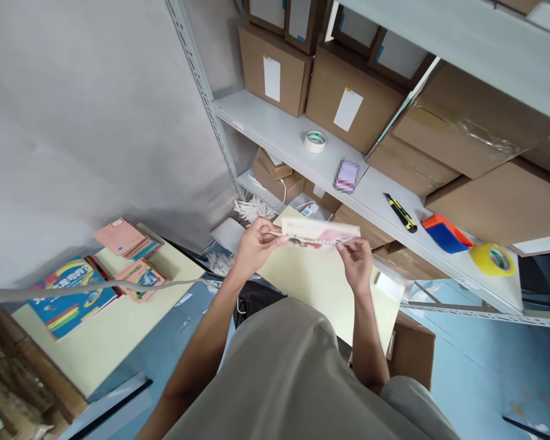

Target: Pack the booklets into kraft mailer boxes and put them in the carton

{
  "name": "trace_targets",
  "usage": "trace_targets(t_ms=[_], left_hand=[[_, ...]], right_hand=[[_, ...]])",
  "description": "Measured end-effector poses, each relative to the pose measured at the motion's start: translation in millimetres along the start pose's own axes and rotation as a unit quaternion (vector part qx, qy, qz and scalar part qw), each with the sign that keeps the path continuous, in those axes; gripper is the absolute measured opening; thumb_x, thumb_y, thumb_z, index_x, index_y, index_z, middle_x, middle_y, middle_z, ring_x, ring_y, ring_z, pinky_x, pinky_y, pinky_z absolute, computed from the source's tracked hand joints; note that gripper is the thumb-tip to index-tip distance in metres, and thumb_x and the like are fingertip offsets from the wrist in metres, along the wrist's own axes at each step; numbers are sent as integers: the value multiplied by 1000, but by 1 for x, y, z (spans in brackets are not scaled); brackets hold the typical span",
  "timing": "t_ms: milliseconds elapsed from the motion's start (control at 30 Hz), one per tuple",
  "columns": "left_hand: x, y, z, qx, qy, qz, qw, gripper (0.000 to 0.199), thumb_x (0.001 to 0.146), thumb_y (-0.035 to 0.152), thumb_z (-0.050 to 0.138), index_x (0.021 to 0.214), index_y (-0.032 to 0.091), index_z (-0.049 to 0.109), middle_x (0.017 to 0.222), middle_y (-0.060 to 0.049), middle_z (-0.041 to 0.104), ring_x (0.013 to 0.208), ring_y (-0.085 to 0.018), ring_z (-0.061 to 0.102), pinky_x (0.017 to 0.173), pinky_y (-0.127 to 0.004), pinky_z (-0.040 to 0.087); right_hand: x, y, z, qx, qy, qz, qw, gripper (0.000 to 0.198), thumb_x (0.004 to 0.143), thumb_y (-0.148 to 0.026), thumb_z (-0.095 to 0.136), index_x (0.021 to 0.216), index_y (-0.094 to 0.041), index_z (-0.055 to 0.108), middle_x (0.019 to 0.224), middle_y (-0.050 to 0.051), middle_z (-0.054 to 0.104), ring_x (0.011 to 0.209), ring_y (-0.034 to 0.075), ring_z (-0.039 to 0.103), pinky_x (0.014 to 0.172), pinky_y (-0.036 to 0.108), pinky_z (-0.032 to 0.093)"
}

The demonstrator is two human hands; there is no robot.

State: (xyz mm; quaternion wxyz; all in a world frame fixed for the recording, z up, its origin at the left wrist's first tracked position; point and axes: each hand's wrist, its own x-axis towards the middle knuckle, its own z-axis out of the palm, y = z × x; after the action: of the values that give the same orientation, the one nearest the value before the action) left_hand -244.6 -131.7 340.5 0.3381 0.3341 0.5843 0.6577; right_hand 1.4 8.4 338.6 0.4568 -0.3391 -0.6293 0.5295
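Between my two hands, above a pale yellow tabletop (297, 278), is a thin printed booklet (318, 233). It has a cream band, with pink, red and green print below that is blurred. My left hand (260, 239) pinches its left end between thumb and fingers. At the lower right edge, my right hand (356, 260) grips it the same way. The booklet is held level in the air, tilted so that its inside is hidden from me. A small white box-like item (388, 286) lies on the tabletop beyond my right wrist.
A grey shelf (275, 137) ahead bears cardboard boxes (352, 91), a white tape roll (315, 142), a pixelated purple item (347, 176), a box cutter (400, 212), an orange-blue tape dispenser (447, 233) and yellow tape (492, 260). Books (76, 293) lie on the left table (105, 342); a cable (165, 285) crosses there.
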Motion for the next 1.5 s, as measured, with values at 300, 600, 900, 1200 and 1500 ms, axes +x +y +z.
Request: trace_targets(t_ms=[300,600,900,1200,1500], left_hand=[[1,3,-9,29,-85,-41,995,56,87,62,90,124,20,86,77,-2,75,58,-14,65,52,-25,48],[5,-18,8,31,-1,-134,991,65,76,82,93,80,20,74,60,0,69,41,-9,48,41,-24,39],[7,-32,0,15,12,-156,988,90,84,102,68,96,14,82,92,-20,87,78,-30,83,60,-34,64],[8,-36,13,58,-86,-115,988,88,76,60,99,150,17,77,106,-10,90,93,-27,85,81,-32,69],[-18,-34,78,265,-179,-2,948,43,84,32,93,127,36,89,111,-1,91,102,-34,89,98,-43,69]], right_hand=[[-1,-4,-10,-12,-74,78,994,43,81,-58,98,109,-27,92,104,7,90,89,26,79,87,42,65],[-7,10,13,-9,-49,159,986,59,85,-77,91,63,-24,75,54,0,66,46,11,37,48,31,31],[-21,31,4,25,-49,194,979,76,98,-92,64,79,-21,83,86,15,88,60,21,66,54,35,45],[-22,98,-2,55,-94,268,957,54,70,-62,101,106,-26,83,80,-2,83,74,16,65,74,30,53],[-28,164,49,265,-48,372,888,48,61,-54,102,88,-26,74,89,6,84,96,28,78,86,42,67]])
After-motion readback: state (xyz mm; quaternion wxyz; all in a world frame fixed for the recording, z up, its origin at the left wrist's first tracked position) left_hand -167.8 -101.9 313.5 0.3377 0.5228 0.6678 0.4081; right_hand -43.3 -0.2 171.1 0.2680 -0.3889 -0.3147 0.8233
